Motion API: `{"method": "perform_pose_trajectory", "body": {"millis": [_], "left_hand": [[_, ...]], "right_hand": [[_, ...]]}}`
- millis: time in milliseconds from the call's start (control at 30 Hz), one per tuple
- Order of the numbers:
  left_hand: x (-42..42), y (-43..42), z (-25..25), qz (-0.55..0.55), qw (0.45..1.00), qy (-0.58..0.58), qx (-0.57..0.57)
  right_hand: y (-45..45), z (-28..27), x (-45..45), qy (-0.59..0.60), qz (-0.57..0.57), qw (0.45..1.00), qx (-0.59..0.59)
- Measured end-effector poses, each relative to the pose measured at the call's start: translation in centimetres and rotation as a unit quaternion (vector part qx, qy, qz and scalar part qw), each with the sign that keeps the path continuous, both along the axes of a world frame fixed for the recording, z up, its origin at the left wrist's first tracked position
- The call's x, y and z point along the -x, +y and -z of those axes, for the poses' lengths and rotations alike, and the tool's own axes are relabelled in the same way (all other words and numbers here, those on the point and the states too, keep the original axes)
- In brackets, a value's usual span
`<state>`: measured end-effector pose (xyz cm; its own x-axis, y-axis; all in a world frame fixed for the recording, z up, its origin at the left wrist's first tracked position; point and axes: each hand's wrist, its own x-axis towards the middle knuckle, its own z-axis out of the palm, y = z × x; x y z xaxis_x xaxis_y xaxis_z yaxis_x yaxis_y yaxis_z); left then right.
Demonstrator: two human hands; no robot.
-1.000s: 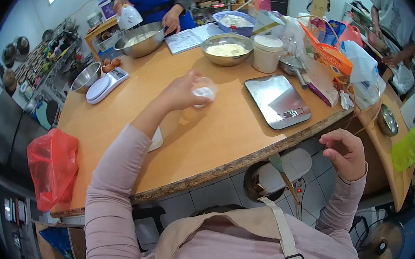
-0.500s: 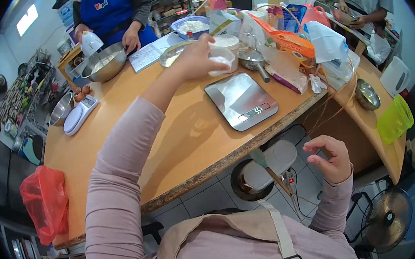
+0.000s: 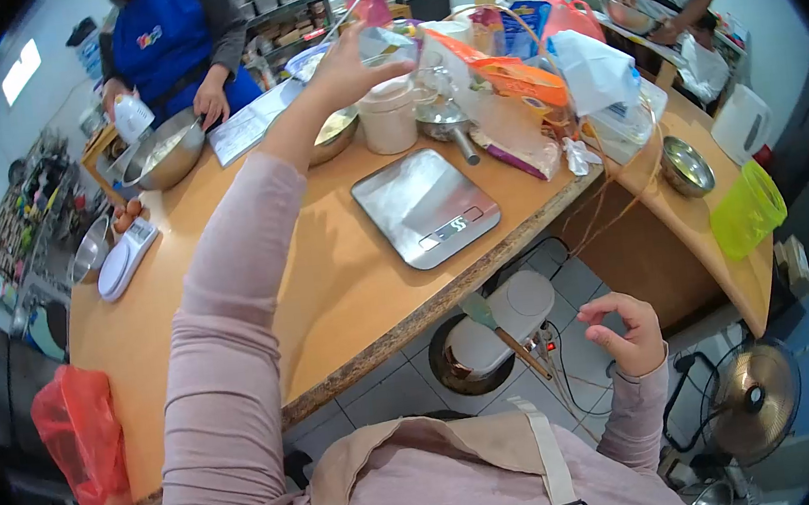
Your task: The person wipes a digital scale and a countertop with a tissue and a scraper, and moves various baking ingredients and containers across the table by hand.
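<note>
White round plastic tub (image 3: 388,123): stood at the far side of the brown wooden table (image 3: 140,336), just right of the round metal bowl of pale powder (image 3: 341,145), and overhung right now by an outstretched arm.
Left hand (image 3: 346,73): spread wide beside and above the tub's top, thumb pointed right; whether anything clear is pinched there cannot be told, nor whether the tub is touched.
Right hand (image 3: 629,330): held off the table's near edge, fingers curled loosely towards the thumb, a gap left between and nothing seen in it.
Flat silver digital scale (image 3: 409,194): set nearer than the tub, its platform bare and its display lit; best left unbumped as the arm is drawn about.
Mauve sleeve (image 3: 243,239): pushed up the forearm, which is stretched past the bowl; height should be kept here so that no powder is brushed.
Grey-handled metal utensil (image 3: 465,144): lying just right of the tub, handle turned nearward, easily knocked; a wide swing rightward is better avoided.
Wrist: best kept level and slow, in case something is held.
</note>
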<state>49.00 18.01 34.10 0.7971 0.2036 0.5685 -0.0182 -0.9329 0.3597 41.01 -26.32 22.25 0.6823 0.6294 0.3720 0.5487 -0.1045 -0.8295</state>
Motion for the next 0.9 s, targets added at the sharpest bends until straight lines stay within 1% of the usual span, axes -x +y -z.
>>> {"method": "perform_pose_trajectory", "body": {"millis": [67, 133, 233, 300, 333, 367, 433, 500, 567, 600, 700, 800, 833, 900], "left_hand": [[5.1, -2.1, -0.8, 0.051, 0.997, -0.052, -0.020], [11.6, -3.2, -1.1, 0.133, 0.966, -0.141, -0.169], [23.9, -5.4, -2.8, 0.022, 0.953, -0.049, -0.300], [31.0, -4.2, -2.6, -0.035, 0.984, -0.007, -0.175], [34.0, -2.9, -2.0, -0.088, 0.988, 0.007, -0.130], [36.9, -1.6, -1.1, -0.138, 0.987, 0.018, -0.086], [41.4, 1.1, 2.0, -0.259, 0.957, 0.128, 0.018], [44.5, 3.3, 6.1, -0.224, 0.949, 0.202, -0.091], [45.1, 5.3, 9.0, -0.172, 0.955, 0.243, -0.006], [45.2, 6.1, 9.3, -0.143, 0.954, 0.261, 0.035], [43.3, 6.2, 7.9, -0.133, 0.914, 0.357, 0.138], [41.8, 6.3, 7.0, -0.147, 0.874, 0.429, 0.175], [41.5, 5.9, 6.8, -0.137, 0.890, 0.399, 0.175], [40.6, 4.8, 6.3, -0.117, 0.918, 0.339, 0.169]], "right_hand": [[0.6, 0.9, -0.3, 0.005, 0.002, 1.000, -0.017], [1.8, 1.7, -0.5, 0.015, -0.004, 0.999, -0.029], [4.6, 2.2, -0.2, 0.037, -0.027, 0.998, -0.039], [6.8, 2.2, 0.2, 0.052, -0.052, 0.997, -0.038], [7.9, 2.1, 0.3, 0.047, -0.076, 0.995, -0.038], [9.0, 1.9, 0.5, 0.041, -0.096, 0.994, -0.041], [11.1, 1.4, 1.3, 0.036, -0.124, 0.991, -0.043], [13.0, 0.8, 2.2, 0.035, -0.141, 0.988, -0.042], [14.7, 0.3, 2.8, 0.011, -0.182, 0.982, -0.049], [15.5, -0.2, 3.4, -0.004, -0.202, 0.978, -0.057], [17.2, -1.3, 4.9, -0.030, -0.250, 0.965, -0.067], [18.4, -2.1, 6.3, -0.035, -0.292, 0.954, -0.064], [18.7, -2.3, 6.7, -0.035, -0.302, 0.951, -0.062], [20.0, -2.8, 7.0, -0.097, -0.321, 0.941, -0.049]]}}
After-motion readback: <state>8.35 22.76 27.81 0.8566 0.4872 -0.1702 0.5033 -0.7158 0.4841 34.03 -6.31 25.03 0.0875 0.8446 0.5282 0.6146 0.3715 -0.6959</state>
